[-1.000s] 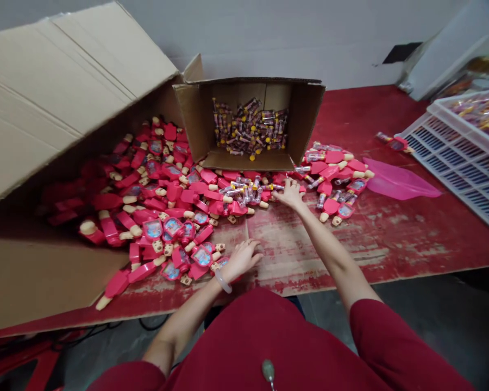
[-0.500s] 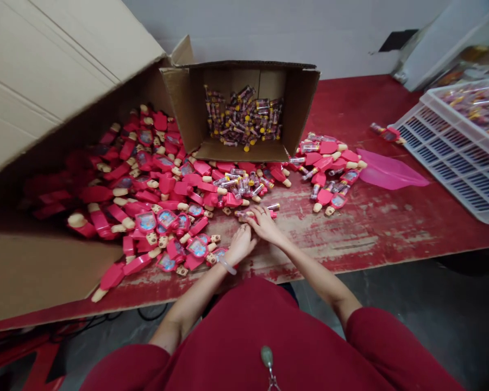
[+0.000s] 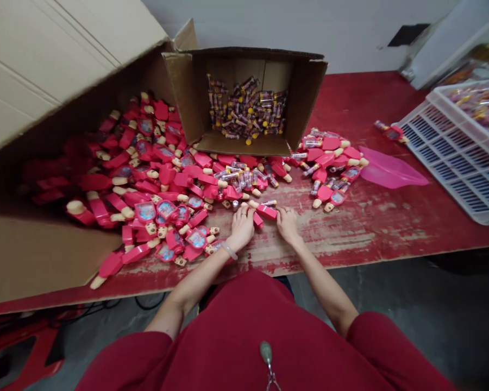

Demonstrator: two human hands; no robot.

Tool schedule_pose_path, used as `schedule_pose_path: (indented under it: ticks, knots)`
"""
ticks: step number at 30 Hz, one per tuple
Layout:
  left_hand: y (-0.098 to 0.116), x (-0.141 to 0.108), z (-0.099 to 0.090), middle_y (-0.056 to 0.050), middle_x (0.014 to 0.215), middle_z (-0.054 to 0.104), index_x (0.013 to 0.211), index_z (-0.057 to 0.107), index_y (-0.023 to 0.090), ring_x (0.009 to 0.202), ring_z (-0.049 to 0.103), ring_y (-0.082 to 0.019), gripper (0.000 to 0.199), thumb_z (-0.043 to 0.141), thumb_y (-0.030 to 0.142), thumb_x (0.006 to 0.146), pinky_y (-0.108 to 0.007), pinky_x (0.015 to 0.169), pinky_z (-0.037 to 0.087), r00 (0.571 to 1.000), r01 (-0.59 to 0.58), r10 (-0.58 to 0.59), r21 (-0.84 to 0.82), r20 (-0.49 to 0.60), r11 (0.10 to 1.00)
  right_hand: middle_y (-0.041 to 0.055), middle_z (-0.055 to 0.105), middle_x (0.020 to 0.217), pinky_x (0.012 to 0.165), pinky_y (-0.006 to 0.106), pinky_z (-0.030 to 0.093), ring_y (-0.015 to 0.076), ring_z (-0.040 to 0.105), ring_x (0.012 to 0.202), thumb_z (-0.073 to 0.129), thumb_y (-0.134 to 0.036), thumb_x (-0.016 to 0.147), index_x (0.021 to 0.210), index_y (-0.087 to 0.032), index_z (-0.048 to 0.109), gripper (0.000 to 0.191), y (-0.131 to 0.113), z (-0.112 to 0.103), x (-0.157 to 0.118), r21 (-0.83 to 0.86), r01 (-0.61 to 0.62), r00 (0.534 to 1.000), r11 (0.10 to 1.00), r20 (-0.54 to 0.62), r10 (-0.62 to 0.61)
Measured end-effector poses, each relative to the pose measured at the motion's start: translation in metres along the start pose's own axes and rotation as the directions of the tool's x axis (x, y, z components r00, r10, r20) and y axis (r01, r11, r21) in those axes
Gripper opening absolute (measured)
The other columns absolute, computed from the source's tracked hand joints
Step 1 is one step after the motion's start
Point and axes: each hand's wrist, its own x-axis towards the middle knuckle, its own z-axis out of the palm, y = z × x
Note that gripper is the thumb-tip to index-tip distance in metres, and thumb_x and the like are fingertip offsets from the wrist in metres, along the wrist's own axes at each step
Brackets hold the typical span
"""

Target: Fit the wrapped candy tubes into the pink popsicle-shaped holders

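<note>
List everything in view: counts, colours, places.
Toys: many, pink with tan ends, heaped left to centre, others right
Small box: one, brown, back centre
Large box: one, brown, left
Tubes: many, clear with yellow caps, inside small box and among toys
Plastic piece: one, translucent pink, right
Basket: one, white, far right
Table: one, worn red, centre
Wall: one, pale grey, behind
Metal frame: one, red, lower left
Floor: one, grey, below
Bracelet: one, pale, left wrist
Pendant: one, green, chest
Shirt: one, dark red, bottom centre
Left hand: one, bare, at centre toys
Right hand: one, bare, at centre toys
</note>
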Motion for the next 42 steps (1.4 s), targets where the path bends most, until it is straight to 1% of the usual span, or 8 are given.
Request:
schedule_pose_path:
  ticks: [5, 8, 12, 16, 22, 27, 34, 42]
  knots:
    - [0.004, -0.001, -0.002, -0.016, 0.130, 0.055, 0.117, 0.059, 0.017, 0.135, 0.042, -0.034, 0.035, 0.060, 0.009, 0.083, -0.049, 0.114, 0.033, 0.991, -0.053, 0.042, 0.091, 0.124, 0.994, 0.0175, 0.062, 0.117, 0.101, 0.046, 0.039, 0.0315, 0.050, 0.111, 0.058, -0.036, 0.089, 0.112, -0.015, 0.073, 0.034, -0.001, -0.004, 0.003, 0.090, -0.063, 0.996, 0.994, 0.075, 0.057]
    - [-0.004, -0.013, -0.002, -0.016, 0.130, 0.055, 0.111, 0.055, 0.018, 0.134, 0.044, -0.035, 0.037, 0.072, 0.016, 0.077, -0.051, 0.113, 0.033, 0.980, -0.070, 0.065, 0.020, 0.189, 0.997, 0.0135, 0.065, 0.096, 0.093, 0.043, 0.044, 0.0280, 0.055, 0.098, 0.064, -0.048, 0.082, 0.093, -0.015, 0.071, 0.036, -0.005, -0.009, 0.004, 0.394, -0.207, 0.978, 0.896, 0.074, 0.193]
    - [-0.014, -0.034, -0.008, -0.006, 0.102, 0.063, 0.106, 0.051, 0.020, 0.099, 0.061, -0.025, 0.030, 0.069, 0.031, 0.085, -0.039, 0.092, 0.047, 0.953, 0.116, -0.029, -0.278, 0.300, 0.954, 0.0016, 0.060, 0.070, 0.062, 0.029, 0.046, 0.0162, 0.053, 0.063, 0.062, -0.063, 0.077, 0.080, -0.020, 0.057, 0.044, -0.017, -0.022, -0.007, 0.775, -0.341, 0.934, 0.532, 0.218, 0.282]
    - [-0.013, -0.048, -0.024, -0.001, 0.100, 0.066, 0.114, 0.049, 0.020, 0.085, 0.062, -0.017, 0.037, 0.061, 0.047, 0.091, -0.029, 0.081, 0.049, 0.952, 0.259, -0.095, -0.598, 0.292, 0.759, -0.0052, 0.059, 0.066, 0.046, 0.023, 0.038, 0.0109, 0.047, 0.047, 0.078, -0.052, 0.069, 0.090, -0.023, 0.049, 0.046, -0.033, -0.049, -0.020, 0.881, -0.444, 0.896, 0.164, 0.437, 0.077]
    - [-0.010, -0.054, -0.049, -0.003, 0.107, 0.071, 0.126, 0.059, 0.021, 0.096, 0.065, -0.020, 0.045, 0.064, 0.047, 0.090, -0.030, 0.087, 0.050, 0.951, 0.254, -0.078, -0.611, 0.299, 0.750, -0.0034, 0.057, 0.082, 0.062, 0.024, 0.047, 0.0107, 0.053, 0.068, 0.084, -0.042, 0.067, 0.087, -0.022, 0.049, 0.046, -0.041, -0.079, -0.024, 0.829, -0.363, 0.845, 0.425, 0.485, -0.225]
    - [-0.012, -0.066, -0.061, -0.004, 0.108, 0.072, 0.124, 0.064, 0.021, 0.096, 0.066, -0.022, 0.047, 0.066, 0.050, 0.087, -0.031, 0.088, 0.051, 0.925, 0.295, -0.066, -0.595, 0.375, 0.748, 0.0021, 0.061, 0.093, 0.077, 0.030, 0.049, 0.0159, 0.056, 0.081, 0.063, -0.055, 0.086, 0.102, -0.019, 0.056, 0.040, -0.045, -0.072, -0.031, 0.735, -0.174, 0.820, 0.656, 0.477, -0.317]
    - [-0.026, -0.072, -0.079, -0.005, 0.116, 0.071, 0.121, 0.067, 0.019, 0.105, 0.064, -0.021, 0.047, 0.071, 0.047, 0.084, -0.029, 0.089, 0.049, 0.872, 0.360, -0.006, -0.633, 0.490, 0.685, 0.0060, 0.072, 0.092, 0.072, 0.028, 0.045, 0.0193, 0.063, 0.080, 0.049, -0.053, 0.098, 0.104, -0.017, 0.069, 0.042, -0.057, -0.079, -0.053, 0.562, 0.071, 0.698, 0.824, 0.563, -0.443]
    - [-0.038, -0.081, -0.081, 0.004, 0.061, 0.059, 0.113, 0.068, 0.011, 0.041, 0.037, -0.005, 0.063, 0.079, 0.058, 0.072, -0.020, 0.042, 0.026, 0.590, 0.670, 0.106, -0.559, 0.800, 0.488, 0.0101, 0.076, 0.091, 0.065, 0.027, 0.038, 0.0200, 0.068, 0.075, 0.052, -0.040, 0.099, 0.113, -0.016, 0.068, 0.032, -0.074, -0.094, -0.078, 0.354, 0.479, 0.486, 0.804, 0.656, -0.578]
